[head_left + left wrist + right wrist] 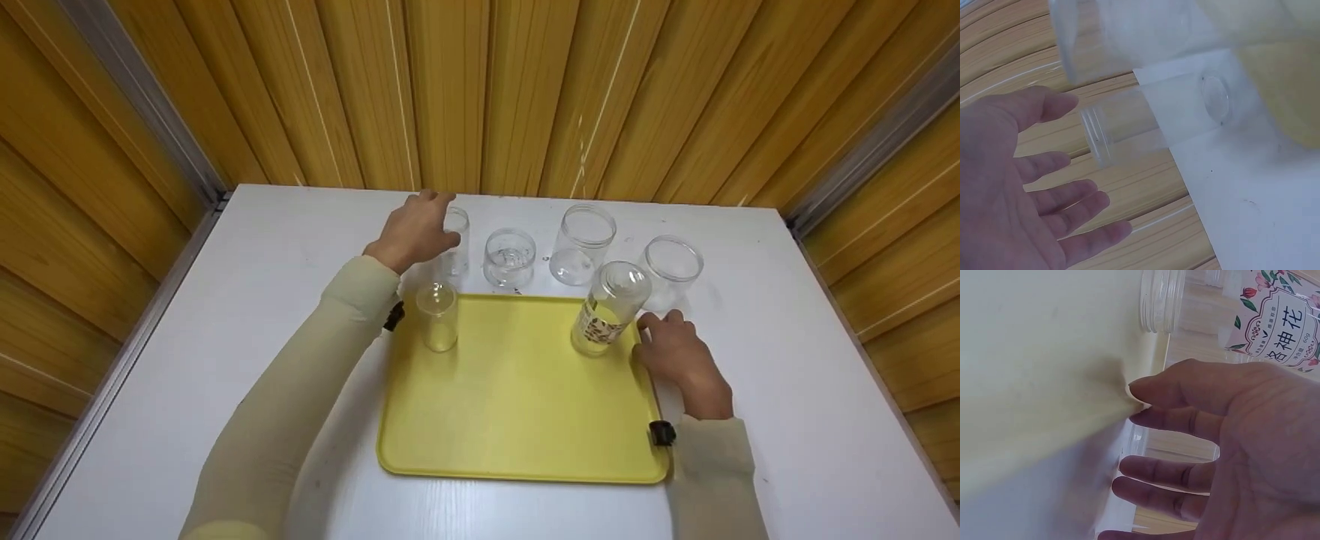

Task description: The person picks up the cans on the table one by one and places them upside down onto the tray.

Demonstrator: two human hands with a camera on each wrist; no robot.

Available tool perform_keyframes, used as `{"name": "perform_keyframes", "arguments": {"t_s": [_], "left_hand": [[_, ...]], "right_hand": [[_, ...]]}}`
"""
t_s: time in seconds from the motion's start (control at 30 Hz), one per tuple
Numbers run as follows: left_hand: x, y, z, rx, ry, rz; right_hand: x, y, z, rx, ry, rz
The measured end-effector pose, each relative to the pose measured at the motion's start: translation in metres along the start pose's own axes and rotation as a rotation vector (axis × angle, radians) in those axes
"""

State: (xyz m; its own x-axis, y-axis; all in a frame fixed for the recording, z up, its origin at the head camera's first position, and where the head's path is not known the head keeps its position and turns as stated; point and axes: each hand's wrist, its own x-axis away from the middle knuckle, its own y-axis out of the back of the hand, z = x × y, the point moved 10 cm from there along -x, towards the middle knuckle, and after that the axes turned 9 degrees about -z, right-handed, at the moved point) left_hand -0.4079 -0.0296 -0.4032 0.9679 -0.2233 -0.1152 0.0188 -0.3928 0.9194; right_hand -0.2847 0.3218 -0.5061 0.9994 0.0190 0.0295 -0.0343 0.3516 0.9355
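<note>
My left hand (412,231) reaches to the back left, spread beside a slim clear jar (457,244) that it partly hides. In the left wrist view the fingers are apart near the mouth of that jar (1134,126), with a gap between. My right hand (679,356) is at the right rim of a yellow tray (517,412); thumb and forefinger pinch the tray's edge in the right wrist view. On the tray stand a slim clear jar (439,319) at the back left and a taller clear jar with a printed floral label (600,322) at the back right.
Behind the tray stand a short clear jar (510,262), a tall wide jar (581,247) and another wide jar (673,266). The white table (247,300) ends at a wood-patterned wall (450,97), with side panels left and right.
</note>
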Motion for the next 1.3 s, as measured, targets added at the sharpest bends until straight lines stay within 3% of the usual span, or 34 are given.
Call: {"name": "perform_keyframes", "arguments": {"t_s": [0.1, 0.33, 0.83, 1.3], "left_hand": [[-0.004, -0.003, -0.002, -0.043, -0.006, 0.014], [-0.011, -0.02, -0.012, -0.234, -0.097, 0.088], [-0.023, -0.033, -0.026, -0.395, -0.159, 0.092], [-0.023, -0.031, -0.031, -0.367, -0.154, 0.075]], "right_hand": [[0.0, 0.0, 0.0, 0.002, 0.004, -0.002], [0.0, -0.001, 0.001, 0.007, 0.002, -0.015], [0.0, -0.002, 0.003, 0.009, -0.015, -0.005], [-0.003, -0.005, 0.002, 0.021, -0.01, 0.004]]}}
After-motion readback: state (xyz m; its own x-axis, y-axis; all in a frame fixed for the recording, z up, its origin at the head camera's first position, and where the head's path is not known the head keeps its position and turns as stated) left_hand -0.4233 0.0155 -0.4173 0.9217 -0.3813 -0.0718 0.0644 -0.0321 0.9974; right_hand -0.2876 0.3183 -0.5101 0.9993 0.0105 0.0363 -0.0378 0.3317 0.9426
